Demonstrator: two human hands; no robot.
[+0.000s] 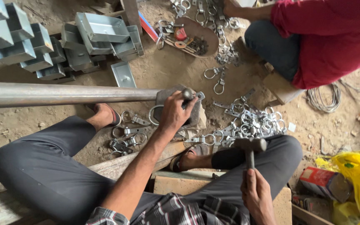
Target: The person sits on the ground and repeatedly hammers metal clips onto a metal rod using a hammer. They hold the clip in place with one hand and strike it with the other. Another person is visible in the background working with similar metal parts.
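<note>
The left hand [173, 112] pinches a ringed metal clamp piece [192, 96] against the end of the long steel pipe [63, 94], at the scene's centre. The right hand [257, 193], at five o'clock, is fisted round a hammer [251, 146] raised above the knee. A good blow probably needs fingertips kept clear (they sit close to the strike point) and the piece flat. Finished clamps [251, 123] lie heaped at three o'clock.

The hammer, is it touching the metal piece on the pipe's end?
Apart. The head view shows the hammer raised in the right hand, with open space between it and the metal piece under the left hand.
</note>
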